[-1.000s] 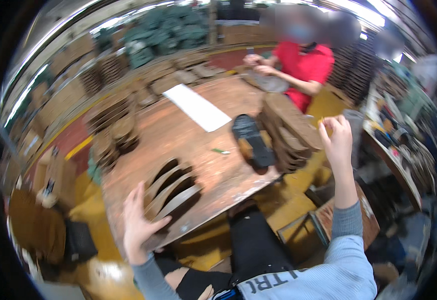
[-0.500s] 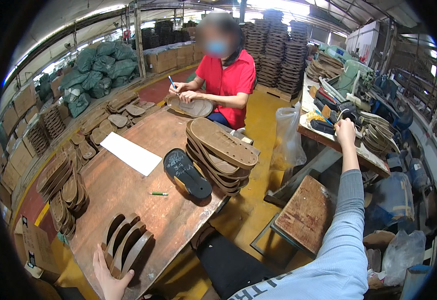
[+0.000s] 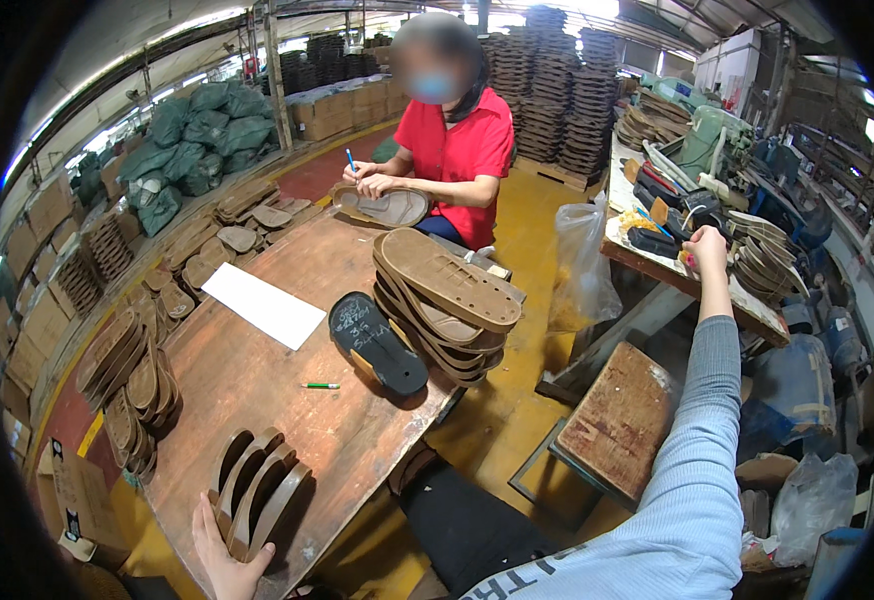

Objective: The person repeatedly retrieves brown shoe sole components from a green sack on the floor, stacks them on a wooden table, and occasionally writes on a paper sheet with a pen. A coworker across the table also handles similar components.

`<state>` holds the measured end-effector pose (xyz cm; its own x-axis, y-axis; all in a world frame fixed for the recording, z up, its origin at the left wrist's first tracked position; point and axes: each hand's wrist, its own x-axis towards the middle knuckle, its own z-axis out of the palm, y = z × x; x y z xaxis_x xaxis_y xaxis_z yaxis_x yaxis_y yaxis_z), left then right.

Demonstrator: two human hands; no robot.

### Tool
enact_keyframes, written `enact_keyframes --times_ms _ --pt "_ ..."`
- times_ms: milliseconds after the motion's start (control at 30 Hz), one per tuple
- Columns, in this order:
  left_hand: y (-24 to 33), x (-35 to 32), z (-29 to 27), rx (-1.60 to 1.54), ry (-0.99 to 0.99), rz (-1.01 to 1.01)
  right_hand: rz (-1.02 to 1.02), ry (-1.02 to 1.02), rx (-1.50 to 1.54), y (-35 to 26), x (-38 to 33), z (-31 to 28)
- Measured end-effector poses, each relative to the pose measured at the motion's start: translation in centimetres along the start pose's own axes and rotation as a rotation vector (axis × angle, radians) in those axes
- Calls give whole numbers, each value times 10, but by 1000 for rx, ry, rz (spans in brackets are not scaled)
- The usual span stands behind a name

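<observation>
My left hand (image 3: 225,560) is closed round the near end of several brown shoe soles (image 3: 257,490) standing on edge on the wooden table (image 3: 257,395), thumb on one side and fingers on the other. Stretched out to the right, my right hand (image 3: 707,250) is at the edge of a side bench (image 3: 637,245), its fingers closed on a small pink and yellow thing too small to make out. Mid-table lie a green pencil (image 3: 320,386), a black sole template (image 3: 377,345) with white handwriting, and a white sheet (image 3: 265,306).
Stacked brown soles (image 3: 447,290) stand at the table's right edge, more (image 3: 132,375) along its left. Opposite, a person in a red shirt (image 3: 467,140) holds a blue pen over a sole. A wooden stool (image 3: 617,415) and a plastic bag (image 3: 585,260) are by the bench.
My right hand has drawn slightly back toward the bench's near edge, with the small pink and yellow thing now showing at its fingers. My left hand keeps its place on the soles.
</observation>
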<state>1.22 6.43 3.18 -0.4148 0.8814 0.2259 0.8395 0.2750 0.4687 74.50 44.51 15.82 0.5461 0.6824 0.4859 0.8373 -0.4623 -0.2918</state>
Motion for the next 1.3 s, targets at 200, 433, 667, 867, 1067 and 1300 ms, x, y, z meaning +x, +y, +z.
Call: enact_keyframes --times_ms 200,433,667,867,1067,1300 --pt "8 1 0 17 43 13 -589 -112 891 -154 -110 -25" --pt "-7 -1 -2 60 50 32 -1909 -771 672 -304 -354 -46" --pt "-7 -1 -9 46 -36 71 -1989 -1256 802 -410 -446 24" --pt "-42 -21 -30 -15 -155 110 -1894 -1606 894 -423 -453 56" --pt "-73 -53 12 -332 28 -76 -1702 -1768 1044 -406 -471 52" --pt "-98 -42 30 -497 202 -210 -1643 -1839 1104 -406 -486 42"
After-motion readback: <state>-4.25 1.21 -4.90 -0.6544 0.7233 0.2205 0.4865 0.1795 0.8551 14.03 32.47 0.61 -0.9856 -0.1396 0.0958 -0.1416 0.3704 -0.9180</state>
